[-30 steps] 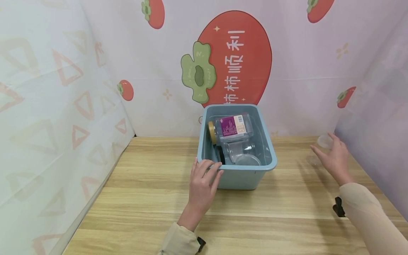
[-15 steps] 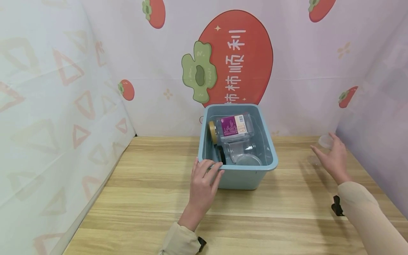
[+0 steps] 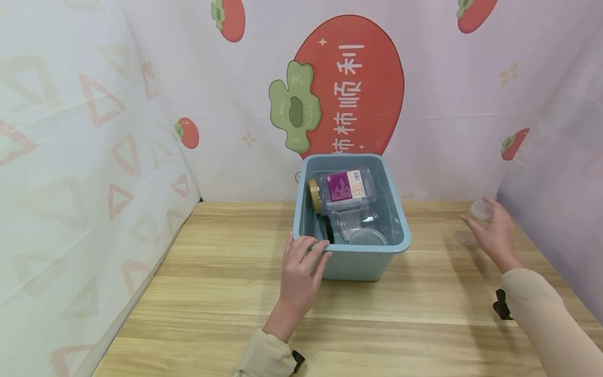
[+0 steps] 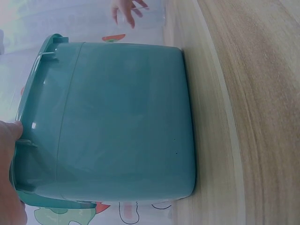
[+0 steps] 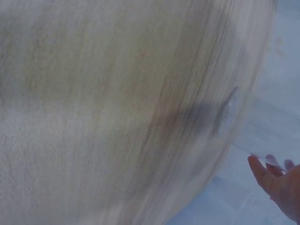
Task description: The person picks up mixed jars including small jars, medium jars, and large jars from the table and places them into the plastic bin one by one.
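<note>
In the head view, my left hand [image 3: 299,277] grips the near-left part of the rim of a blue-grey plastic bin [image 3: 358,268], its fingers over the edge. The left wrist view shows the bin's outer wall [image 4: 122,117]. At the right, my right hand [image 3: 499,235] holds a clear plastic jar with a translucent whitish top [image 3: 481,210]. The jar stands upright, its base [image 5: 228,111] on the table. Inside the bin lie a clear jar with a purple label [image 3: 346,186] and gold lid, a clear jar with a black lid [image 3: 328,229], and a round clear container [image 3: 367,237].
The bin stands on a wood-grain table [image 3: 221,293] near the back wall. A printed cloth [image 3: 235,173] hangs behind, with further cloths at the left and right sides. The right hand and its jar are close to the right-hand cloth.
Both hands keep nearly the same places. The right forearm has shifted only slightly. The bin and its contents stay still, with a slight shift of the whole view.
</note>
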The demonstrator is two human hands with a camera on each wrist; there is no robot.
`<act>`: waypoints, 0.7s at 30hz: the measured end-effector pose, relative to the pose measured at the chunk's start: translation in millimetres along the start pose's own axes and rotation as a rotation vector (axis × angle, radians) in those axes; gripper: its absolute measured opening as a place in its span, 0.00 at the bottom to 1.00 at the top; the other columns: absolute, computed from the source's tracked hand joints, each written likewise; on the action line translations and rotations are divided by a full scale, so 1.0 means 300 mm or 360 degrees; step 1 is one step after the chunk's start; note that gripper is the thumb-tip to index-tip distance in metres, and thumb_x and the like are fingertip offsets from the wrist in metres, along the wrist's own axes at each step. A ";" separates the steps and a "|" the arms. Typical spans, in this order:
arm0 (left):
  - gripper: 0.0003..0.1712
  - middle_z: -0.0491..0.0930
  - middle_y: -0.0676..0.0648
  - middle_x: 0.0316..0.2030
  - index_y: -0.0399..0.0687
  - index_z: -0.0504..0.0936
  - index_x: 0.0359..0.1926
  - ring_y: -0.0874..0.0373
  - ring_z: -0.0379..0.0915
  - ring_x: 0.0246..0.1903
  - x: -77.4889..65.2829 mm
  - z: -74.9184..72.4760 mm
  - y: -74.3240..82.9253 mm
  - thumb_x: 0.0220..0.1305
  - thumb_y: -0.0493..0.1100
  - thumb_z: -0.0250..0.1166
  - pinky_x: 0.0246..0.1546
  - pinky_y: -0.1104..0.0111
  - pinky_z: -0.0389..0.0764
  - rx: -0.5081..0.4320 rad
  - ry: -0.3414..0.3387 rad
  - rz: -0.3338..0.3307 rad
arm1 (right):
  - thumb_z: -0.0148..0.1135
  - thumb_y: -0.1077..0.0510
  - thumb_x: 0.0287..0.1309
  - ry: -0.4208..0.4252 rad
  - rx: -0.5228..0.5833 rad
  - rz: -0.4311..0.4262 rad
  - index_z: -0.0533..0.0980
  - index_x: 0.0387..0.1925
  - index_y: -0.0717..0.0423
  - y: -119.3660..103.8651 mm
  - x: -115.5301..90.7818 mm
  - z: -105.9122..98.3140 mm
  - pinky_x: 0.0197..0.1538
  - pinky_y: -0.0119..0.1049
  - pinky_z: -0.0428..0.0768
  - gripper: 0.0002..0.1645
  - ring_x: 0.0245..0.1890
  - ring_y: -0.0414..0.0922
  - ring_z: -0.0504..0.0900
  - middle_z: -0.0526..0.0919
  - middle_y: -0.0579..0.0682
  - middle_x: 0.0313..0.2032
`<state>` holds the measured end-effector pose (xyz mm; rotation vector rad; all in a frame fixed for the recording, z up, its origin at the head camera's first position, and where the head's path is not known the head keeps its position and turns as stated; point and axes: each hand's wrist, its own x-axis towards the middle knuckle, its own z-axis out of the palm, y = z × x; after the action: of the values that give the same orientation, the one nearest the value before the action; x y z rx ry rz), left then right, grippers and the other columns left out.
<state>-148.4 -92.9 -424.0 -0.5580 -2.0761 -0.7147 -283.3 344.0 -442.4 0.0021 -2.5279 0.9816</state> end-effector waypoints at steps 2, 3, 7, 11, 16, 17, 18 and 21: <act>0.13 0.84 0.46 0.42 0.41 0.90 0.50 0.48 0.79 0.51 0.000 0.001 -0.001 0.66 0.39 0.74 0.65 0.32 0.72 0.0001 0.0001 0.0002 | 0.66 0.61 0.71 -0.0006 -0.0005 -0.0010 0.56 0.76 0.75 0.000 -0.001 -0.002 0.76 0.71 0.54 0.43 0.72 0.79 0.58 0.60 0.81 0.73; 0.12 0.84 0.46 0.42 0.41 0.90 0.50 0.48 0.79 0.51 -0.001 0.002 -0.002 0.66 0.39 0.74 0.66 0.32 0.72 0.0001 0.0000 0.0001 | 0.66 0.60 0.72 -0.0009 -0.0010 -0.0015 0.56 0.76 0.75 0.000 -0.001 -0.003 0.76 0.71 0.54 0.43 0.72 0.79 0.58 0.60 0.81 0.73; 0.12 0.84 0.45 0.42 0.41 0.90 0.49 0.48 0.79 0.51 -0.003 0.005 -0.004 0.66 0.39 0.74 0.66 0.32 0.71 -0.0003 0.0000 0.0000 | 0.66 0.59 0.72 -0.0028 -0.0031 -0.0038 0.57 0.76 0.74 -0.007 -0.003 -0.008 0.74 0.73 0.56 0.43 0.70 0.80 0.61 0.62 0.82 0.71; 0.12 0.84 0.46 0.42 0.41 0.90 0.49 0.48 0.79 0.51 -0.003 0.007 -0.006 0.66 0.39 0.74 0.66 0.32 0.72 -0.0001 0.0006 0.0005 | 0.65 0.56 0.74 -0.0072 -0.0057 -0.0061 0.55 0.77 0.74 -0.013 0.000 -0.014 0.70 0.76 0.57 0.44 0.66 0.81 0.63 0.63 0.84 0.68; 0.13 0.84 0.46 0.42 0.42 0.90 0.50 0.49 0.79 0.51 -0.005 0.007 -0.005 0.66 0.39 0.74 0.67 0.33 0.71 0.0002 -0.0001 -0.0004 | 0.65 0.56 0.73 -0.0096 -0.0068 -0.0093 0.56 0.77 0.74 -0.024 0.005 -0.016 0.67 0.78 0.59 0.44 0.64 0.81 0.64 0.65 0.85 0.65; 0.12 0.84 0.46 0.43 0.42 0.90 0.50 0.49 0.79 0.51 -0.005 0.006 -0.005 0.66 0.39 0.74 0.68 0.34 0.70 0.0003 -0.0004 -0.0007 | 0.66 0.56 0.73 -0.0096 -0.0070 -0.0097 0.56 0.77 0.74 -0.027 0.006 -0.016 0.67 0.78 0.59 0.44 0.64 0.81 0.64 0.66 0.85 0.64; 0.12 0.84 0.46 0.43 0.42 0.90 0.50 0.49 0.79 0.51 -0.005 0.006 -0.004 0.66 0.39 0.74 0.68 0.34 0.70 0.0003 -0.0006 -0.0009 | 0.66 0.57 0.72 -0.0090 -0.0074 -0.0102 0.56 0.76 0.74 -0.031 0.007 -0.016 0.66 0.77 0.59 0.44 0.63 0.80 0.65 0.66 0.85 0.63; 0.12 0.84 0.46 0.43 0.42 0.90 0.50 0.49 0.80 0.51 -0.006 0.007 -0.005 0.66 0.38 0.73 0.68 0.34 0.71 0.0000 -0.0005 -0.0008 | 0.66 0.58 0.72 -0.0098 -0.0084 -0.0105 0.56 0.76 0.74 -0.042 0.011 -0.020 0.65 0.77 0.60 0.44 0.62 0.81 0.65 0.67 0.86 0.62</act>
<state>-149.6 -92.7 -426.9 -0.5543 -2.0812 -0.7174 -282.0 339.0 -428.9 0.1013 -2.5914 0.9024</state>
